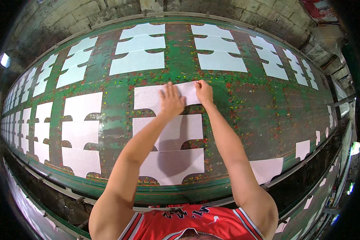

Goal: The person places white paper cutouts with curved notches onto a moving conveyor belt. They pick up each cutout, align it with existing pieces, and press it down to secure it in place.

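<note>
A white cut fabric piece (146, 98) with curved notches lies flat on the long green-and-brown table (252, 120) in front of me. My left hand (173, 100) rests on it palm down, fingers spread and a little blurred. At its far right corner my right hand (204, 93) is closed, pinching the edge of the same piece. Nearer to me, in line with it, lie a second fabric piece (194, 126) and a third fabric piece (194, 160). My forearms reach over the table on both sides, and the left one covers part of these pieces.
More white pieces (82, 132) lie in columns to the left, with another row (140, 60) along the far side. Single pieces (267, 168) lie near the front edge at right. A block wall (252, 14) stands behind; another table (328, 208) is at lower right.
</note>
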### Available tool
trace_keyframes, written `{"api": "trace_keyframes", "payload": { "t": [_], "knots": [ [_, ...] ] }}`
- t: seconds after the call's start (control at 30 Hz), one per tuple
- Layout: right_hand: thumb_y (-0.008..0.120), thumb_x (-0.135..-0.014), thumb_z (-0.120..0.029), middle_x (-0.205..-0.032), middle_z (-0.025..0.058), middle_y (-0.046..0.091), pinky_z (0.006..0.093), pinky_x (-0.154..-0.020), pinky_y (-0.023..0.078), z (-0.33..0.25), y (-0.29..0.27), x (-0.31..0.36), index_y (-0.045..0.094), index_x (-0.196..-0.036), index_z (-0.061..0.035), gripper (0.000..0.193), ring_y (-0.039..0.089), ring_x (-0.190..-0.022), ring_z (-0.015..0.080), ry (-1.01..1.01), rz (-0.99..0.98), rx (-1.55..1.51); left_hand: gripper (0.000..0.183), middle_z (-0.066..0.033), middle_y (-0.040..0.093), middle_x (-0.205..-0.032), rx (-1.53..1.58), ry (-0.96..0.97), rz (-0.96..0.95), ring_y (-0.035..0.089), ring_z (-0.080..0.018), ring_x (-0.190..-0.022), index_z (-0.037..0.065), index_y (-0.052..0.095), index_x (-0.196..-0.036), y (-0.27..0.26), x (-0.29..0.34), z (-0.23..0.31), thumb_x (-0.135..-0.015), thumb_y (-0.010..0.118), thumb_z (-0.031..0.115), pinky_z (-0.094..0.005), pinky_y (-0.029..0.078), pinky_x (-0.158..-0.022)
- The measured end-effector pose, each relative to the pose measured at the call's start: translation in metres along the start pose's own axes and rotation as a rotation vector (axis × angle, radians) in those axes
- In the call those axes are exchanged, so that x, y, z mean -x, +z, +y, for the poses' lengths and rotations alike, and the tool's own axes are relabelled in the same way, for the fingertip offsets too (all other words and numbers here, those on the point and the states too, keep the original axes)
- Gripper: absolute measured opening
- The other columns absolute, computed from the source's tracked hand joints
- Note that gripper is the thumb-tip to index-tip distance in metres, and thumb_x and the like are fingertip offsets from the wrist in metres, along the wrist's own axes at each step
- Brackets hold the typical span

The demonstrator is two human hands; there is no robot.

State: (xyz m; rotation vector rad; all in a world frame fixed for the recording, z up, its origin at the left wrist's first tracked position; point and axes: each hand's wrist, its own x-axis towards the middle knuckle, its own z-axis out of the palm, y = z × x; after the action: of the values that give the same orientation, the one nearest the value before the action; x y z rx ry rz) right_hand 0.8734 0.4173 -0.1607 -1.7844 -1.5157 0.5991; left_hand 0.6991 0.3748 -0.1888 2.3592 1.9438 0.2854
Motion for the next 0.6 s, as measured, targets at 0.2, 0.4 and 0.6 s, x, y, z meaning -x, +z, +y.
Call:
{"api": "trace_keyframes", "payload": {
  "t": [0.2,0.4,0.6],
  "knots": [
    [0.064,-0.097,-0.03,-0.088,0.0194,0.073,0.0454,-0.073,0.055,-0.01,-0.031,0.018,0.068,-0.104,-0.003,0.028,0.072,-0.085,0.0373,-0.133,0.082,-0.066,0.07,-0.0164,0.016,-0.168,-0.027,0.254,-0.174,0.013,-0.0361,-0.155,0.002,0.021,-0.16,0.009,-0.014,0.077,-0.105,0.032,0.044,-0.0633,0.012,-0.121],
    [0.064,-0.1,-0.029,-0.073,0.0074,0.067,0.0317,-0.061,0.048,0.031,-0.111,0.089,0.067,-0.102,-0.0021,0.027,0.061,-0.063,0.015,-0.084,0.026,-0.124,0.072,-0.0137,0.014,-0.169,0.12,0.06,-0.012,0.011,-0.0336,-0.156,0.004,0.018,-0.161,0.015,-0.006,-0.047,-0.105,0.038,0.045,-0.0602,0.012,-0.123],
    [0.064,-0.101,-0.028,-0.07,0.0043,0.064,0.0314,-0.061,0.047,0.057,-0.155,0.21,0.068,-0.101,-0.0027,0.025,0.059,-0.063,0.0125,0.071,-0.066,-0.108,0.072,-0.016,0.015,-0.168,-0.034,-0.331,-0.003,0.009,-0.0354,-0.156,0.001,0.022,-0.159,-0.056,0.05,-0.191,-0.106,0.028,0.048,-0.0651,0.007,-0.121]
  ]
}}
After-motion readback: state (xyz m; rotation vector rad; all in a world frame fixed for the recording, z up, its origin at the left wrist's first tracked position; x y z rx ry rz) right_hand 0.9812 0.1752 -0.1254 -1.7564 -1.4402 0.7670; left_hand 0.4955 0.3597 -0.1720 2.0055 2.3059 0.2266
